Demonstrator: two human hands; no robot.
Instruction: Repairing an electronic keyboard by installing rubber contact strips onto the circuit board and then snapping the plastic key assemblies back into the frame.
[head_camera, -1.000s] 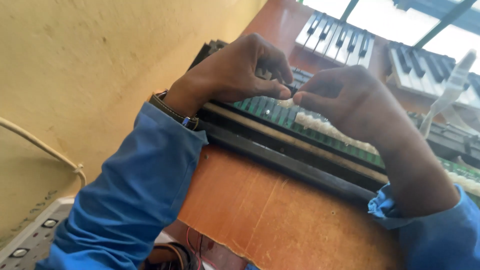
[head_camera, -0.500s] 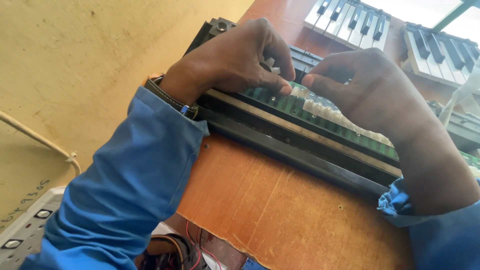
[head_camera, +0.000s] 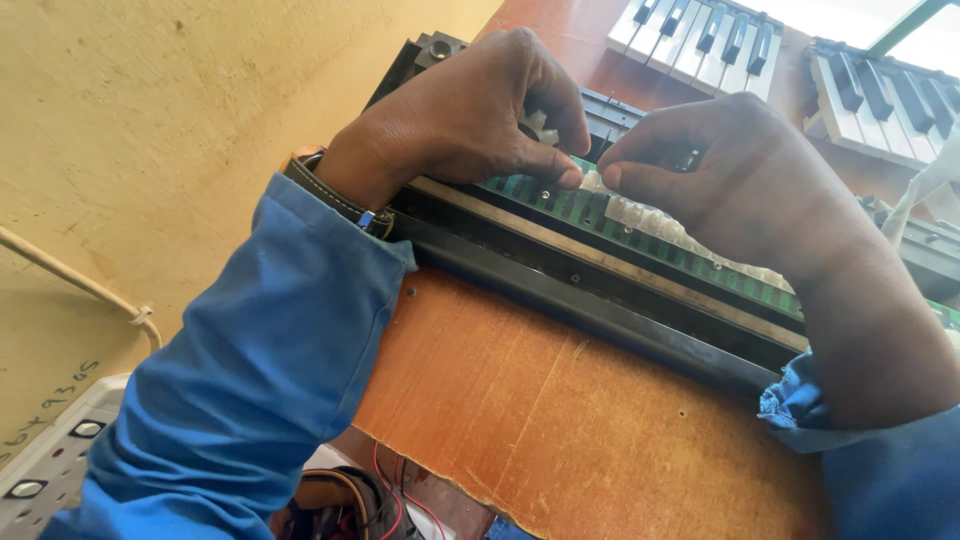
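Both hands meet over opened keyboard chassis: left hand and right hand thumb-and-finger pinching whitish contact strip on green circuit board, 12 o'clock of wooden table. Risk imo: uneven pull, strip tears or pops off its seat.

Daylight is pouring in from about one o'clock, and it's blowing out the top right corner to near white past the piano keys. The rest is staying bright and even. The left hand and right hand are throwing soft shadows down onto the green circuit board toward six o'clock. The wooden tabletop is picking up a dull sheen. Everything's looking pretty sharp, though the blue sleeve at seven o'clock is going slightly soft.
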